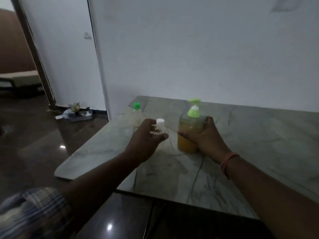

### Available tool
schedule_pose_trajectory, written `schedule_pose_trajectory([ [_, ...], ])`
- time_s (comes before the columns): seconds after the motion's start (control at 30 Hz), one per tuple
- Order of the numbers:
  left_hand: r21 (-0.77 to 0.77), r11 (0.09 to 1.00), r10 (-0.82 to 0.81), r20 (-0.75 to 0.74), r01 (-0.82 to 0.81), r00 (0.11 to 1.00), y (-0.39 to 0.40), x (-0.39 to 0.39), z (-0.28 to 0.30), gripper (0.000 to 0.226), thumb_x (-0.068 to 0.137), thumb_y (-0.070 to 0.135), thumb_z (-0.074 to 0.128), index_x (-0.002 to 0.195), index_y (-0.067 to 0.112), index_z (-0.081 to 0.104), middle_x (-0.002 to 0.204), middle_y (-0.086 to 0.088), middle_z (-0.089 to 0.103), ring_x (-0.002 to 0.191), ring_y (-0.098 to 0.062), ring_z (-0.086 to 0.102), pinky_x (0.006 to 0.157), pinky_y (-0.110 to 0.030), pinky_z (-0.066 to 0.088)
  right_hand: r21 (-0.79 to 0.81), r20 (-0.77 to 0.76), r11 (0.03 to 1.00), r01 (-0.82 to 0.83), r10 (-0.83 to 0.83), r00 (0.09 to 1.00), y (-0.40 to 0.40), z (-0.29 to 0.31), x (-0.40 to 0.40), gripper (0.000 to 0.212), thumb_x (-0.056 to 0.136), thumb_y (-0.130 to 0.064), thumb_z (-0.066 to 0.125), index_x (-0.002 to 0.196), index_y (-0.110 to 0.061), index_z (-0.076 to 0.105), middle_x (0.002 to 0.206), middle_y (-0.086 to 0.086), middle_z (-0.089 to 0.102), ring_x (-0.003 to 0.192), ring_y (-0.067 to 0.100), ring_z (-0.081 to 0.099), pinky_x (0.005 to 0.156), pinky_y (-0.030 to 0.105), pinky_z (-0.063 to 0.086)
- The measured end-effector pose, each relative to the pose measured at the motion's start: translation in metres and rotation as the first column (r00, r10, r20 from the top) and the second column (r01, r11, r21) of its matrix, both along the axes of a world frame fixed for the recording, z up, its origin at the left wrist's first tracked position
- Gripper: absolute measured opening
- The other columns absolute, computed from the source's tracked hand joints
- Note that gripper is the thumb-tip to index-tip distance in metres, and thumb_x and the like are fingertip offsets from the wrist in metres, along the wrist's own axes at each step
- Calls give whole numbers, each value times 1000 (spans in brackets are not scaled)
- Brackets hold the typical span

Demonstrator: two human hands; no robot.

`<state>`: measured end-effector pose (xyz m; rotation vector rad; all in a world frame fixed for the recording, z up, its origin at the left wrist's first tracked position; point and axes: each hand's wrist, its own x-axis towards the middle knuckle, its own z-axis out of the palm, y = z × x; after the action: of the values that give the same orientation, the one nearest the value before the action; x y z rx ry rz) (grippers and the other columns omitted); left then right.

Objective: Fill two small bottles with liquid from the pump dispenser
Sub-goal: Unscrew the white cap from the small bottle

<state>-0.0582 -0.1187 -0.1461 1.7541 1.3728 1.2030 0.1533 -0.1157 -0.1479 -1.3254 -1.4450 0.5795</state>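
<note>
Pump dispenser (pixel 189 130): clear body, orange-yellow liquid, light green pump; standing centre frame on the marble worktop (pixel 259 144), right hand (pixel 205 137) gripping it. Small clear bottle (pixel 158 126), white cap: left hand (pixel 146 135) holding it just left. Green-capped bottle (pixel 136 114) standing behind.

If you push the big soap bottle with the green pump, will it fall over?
Probably not easily. The pump dispenser looks well over half full of orange liquid, so it is likely heavy and bottom-weighted. Its body is wide, and the right hand grips it. A push high on the pump could tip it.
</note>
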Motion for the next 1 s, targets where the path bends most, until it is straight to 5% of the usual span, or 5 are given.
schedule_pose_trajectory([
  [0.3,57,998,27,58,-30,998,-51,-7,-26,47,81,36,79,120,23,56,113,7,67,100,-8,65,80,-23,52,-53,-46,989,-139,136,990,-57,-6,8,72,71,-23,89,128,-22,45,116,-7,62,98,3,63,66,14,55],
  [0.57,98,995,27,-33,-24,999,-51,-10,-32,50,79,36,80,123,26,57,109,14,66,101,-5,64,82,-21,51,-28,-17,979,200,-201,979,-71,-11,-13,123,58,-69,78,155,-27,15,155,3,25,140,23,36,108,47,42],
  [0.7,136,991,-12,-30,16,999,-50,-10,-36,48,78,41,79,120,28,61,108,13,70,98,-1,66,84,-26,56,473,50,832,289,-352,935,-100,2,-59,50,84,-46,72,120,-21,50,111,-5,49,97,13,56,77,30,52],
  [0.87,193,975,-117,27,109,993,-50,-16,-39,34,88,28,65,122,34,61,111,15,71,103,3,66,87,-35,59,269,576,949,162,-294,763,-80,9,-106,27,99,-48,50,114,-26,51,96,-7,65,81,12,65,64,28,53],
  [1.0,242,966,-99,40,87,994,-49,-20,-45,40,91,19,64,129,29,58,120,10,67,111,-4,63,91,-36,56,241,497,966,93,-205,843,-67,11,-105,20,99,-40,56,90,-23,57,73,-7,59,64,5,56,52,19,37],
])
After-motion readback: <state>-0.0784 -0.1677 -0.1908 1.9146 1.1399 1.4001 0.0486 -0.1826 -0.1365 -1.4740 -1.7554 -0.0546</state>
